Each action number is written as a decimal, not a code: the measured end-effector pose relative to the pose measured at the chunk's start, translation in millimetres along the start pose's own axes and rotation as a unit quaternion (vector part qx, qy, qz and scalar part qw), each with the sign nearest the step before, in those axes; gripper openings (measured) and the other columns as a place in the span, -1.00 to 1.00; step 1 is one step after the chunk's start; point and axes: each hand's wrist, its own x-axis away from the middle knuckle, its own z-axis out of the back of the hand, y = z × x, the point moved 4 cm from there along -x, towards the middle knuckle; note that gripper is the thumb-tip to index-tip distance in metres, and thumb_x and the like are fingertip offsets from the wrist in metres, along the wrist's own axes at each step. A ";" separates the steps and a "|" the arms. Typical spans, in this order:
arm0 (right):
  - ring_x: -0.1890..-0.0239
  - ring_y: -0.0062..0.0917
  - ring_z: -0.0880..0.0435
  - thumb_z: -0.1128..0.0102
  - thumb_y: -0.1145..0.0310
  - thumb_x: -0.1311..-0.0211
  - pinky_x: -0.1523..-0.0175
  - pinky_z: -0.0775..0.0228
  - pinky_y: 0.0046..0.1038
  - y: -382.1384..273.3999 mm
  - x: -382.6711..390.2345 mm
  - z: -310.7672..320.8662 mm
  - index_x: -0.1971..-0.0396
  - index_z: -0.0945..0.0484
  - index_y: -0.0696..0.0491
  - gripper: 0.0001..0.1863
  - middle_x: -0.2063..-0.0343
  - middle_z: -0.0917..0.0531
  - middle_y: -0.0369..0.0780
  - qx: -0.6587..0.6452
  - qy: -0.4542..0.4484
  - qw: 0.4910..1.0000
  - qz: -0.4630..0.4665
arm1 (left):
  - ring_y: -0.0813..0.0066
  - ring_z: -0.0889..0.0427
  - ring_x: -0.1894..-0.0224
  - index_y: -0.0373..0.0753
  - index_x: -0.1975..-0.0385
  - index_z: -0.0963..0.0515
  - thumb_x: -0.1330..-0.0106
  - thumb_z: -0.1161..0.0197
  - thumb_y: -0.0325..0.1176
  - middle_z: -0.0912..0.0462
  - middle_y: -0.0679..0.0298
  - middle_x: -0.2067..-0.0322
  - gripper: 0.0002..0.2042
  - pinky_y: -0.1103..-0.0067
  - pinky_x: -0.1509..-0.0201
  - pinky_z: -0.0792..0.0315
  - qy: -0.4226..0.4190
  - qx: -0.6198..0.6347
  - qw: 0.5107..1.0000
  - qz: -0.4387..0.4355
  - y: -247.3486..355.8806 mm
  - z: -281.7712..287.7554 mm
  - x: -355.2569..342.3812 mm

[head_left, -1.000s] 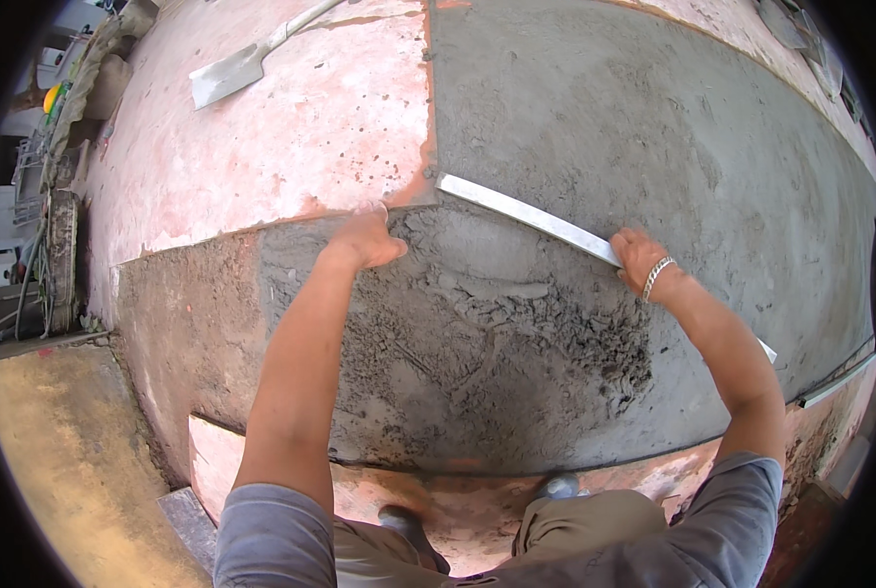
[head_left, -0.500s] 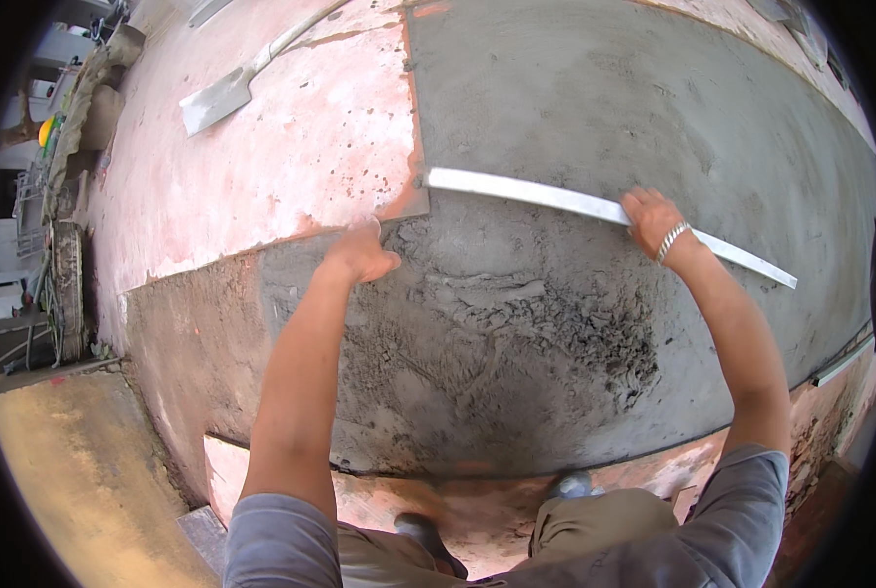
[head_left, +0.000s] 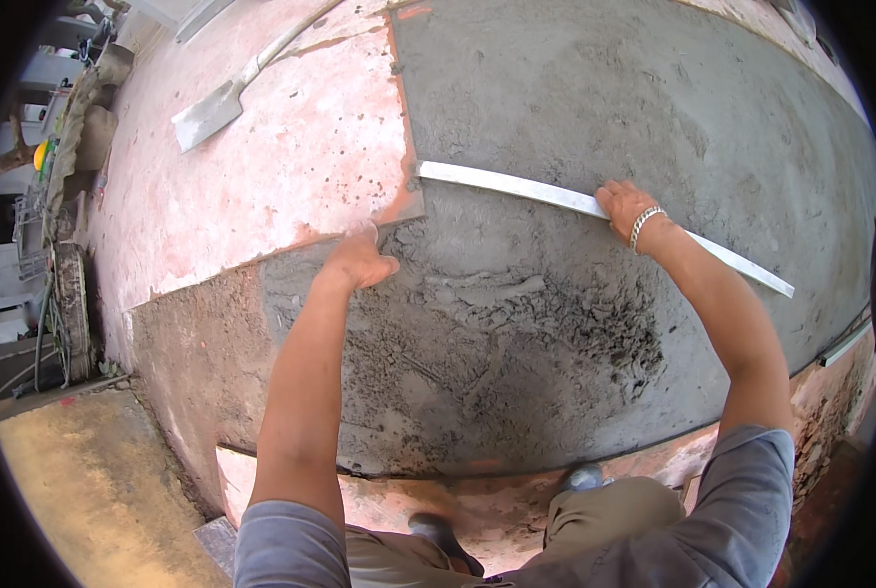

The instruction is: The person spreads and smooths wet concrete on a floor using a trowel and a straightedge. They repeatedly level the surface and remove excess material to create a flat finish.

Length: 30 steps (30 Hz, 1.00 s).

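Note:
My right hand (head_left: 628, 208) grips a long pale metal straightedge (head_left: 516, 186) near its middle, fingers wrapped over the bar. The straightedge slants across wet grey cement (head_left: 555, 108), its left end beside the edge of a pink, white-smeared slab surface (head_left: 291, 147). At that slab's near edge rests my left hand (head_left: 357, 259), its thumb sticking out to the right and its fingers stretched toward the slab; it holds nothing that I can see. Nearer to me than the bar, the cement is rough and lumpy (head_left: 516, 314), with a darker crumbly patch on the right.
A shovel (head_left: 212, 113) with a cement-coated blade lies on the pink surface at the far left. Cables and clutter (head_left: 55, 294) line the left side, above a yellowish floor (head_left: 95, 480). My feet are at the near edge, one shoe (head_left: 585, 478) close to the cement.
My right hand has shifted a little left, and the straightedge's left end has moved slightly left and farther away. My left hand stays at the slab's edge. The whole view has turned slightly.

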 end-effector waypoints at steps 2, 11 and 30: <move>-0.10 -0.24 -0.54 -0.28 0.56 -0.08 -0.20 -0.45 -0.33 -3.9 7.5 -5.4 0.02 -0.46 0.09 -0.59 0.01 -0.54 -0.11 -0.004 -0.012 1.000 -0.003 | -0.01 -0.17 -0.44 -0.43 -0.41 -0.05 -0.19 -0.27 -0.18 -0.10 -0.15 -0.42 -0.17 0.36 -0.46 -0.20 0.001 0.010 1.000 -0.002 0.8 1.1 1.1; -0.09 -0.29 -0.55 -0.25 0.51 -0.13 -0.14 -0.49 -0.31 -29.3 59.8 -24.4 0.04 -0.48 0.08 -0.64 0.02 -0.54 -0.13 -0.010 -0.044 0.999 0.025 | 0.01 -0.26 -0.41 -0.45 -0.42 -0.06 -0.16 -0.22 -0.14 -0.24 -0.17 -0.36 -0.15 0.41 -0.46 -0.20 0.025 0.008 1.000 -0.012 2.2 -1.4 3.8; -0.09 -0.17 -0.53 -0.17 0.46 -0.21 -0.15 -0.46 -0.25 8.0 112.1 -32.8 0.06 -0.43 0.10 -0.70 0.03 -0.53 -0.09 -0.082 0.028 0.994 -0.072 | -0.08 -0.35 -0.33 -0.47 -0.40 -0.08 -0.18 -0.22 -0.25 -0.36 -0.25 -0.26 -0.21 0.37 -0.40 -0.28 0.050 -0.037 0.997 -0.054 -6.9 -6.6 -3.9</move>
